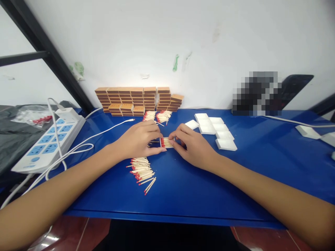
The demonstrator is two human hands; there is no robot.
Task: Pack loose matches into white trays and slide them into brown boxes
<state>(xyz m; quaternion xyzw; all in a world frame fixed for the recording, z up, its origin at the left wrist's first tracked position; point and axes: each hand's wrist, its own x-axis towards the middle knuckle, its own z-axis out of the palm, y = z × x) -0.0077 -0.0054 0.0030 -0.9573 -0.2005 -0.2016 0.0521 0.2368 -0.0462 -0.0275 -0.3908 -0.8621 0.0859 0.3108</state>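
Observation:
My left hand (140,139) and my right hand (192,144) meet over a small white tray of red-tipped matches (165,142) on the blue table (183,184). Both hands have their fingers curled and pinch the tray from either side. A loose pile of matches (142,171) lies just below my left hand. Two more match heaps (158,116) lie further back. Behind them stands a stack of brown matchbox sleeves (138,99) against the wall. Several white empty trays (216,130) sit to the right of my right hand.
A white and blue power strip (49,139) with white cables (78,146) lies at the left. A clear bag (32,115) rests on dark cloth beyond it. White adapters (311,132) and a black object are at the far right.

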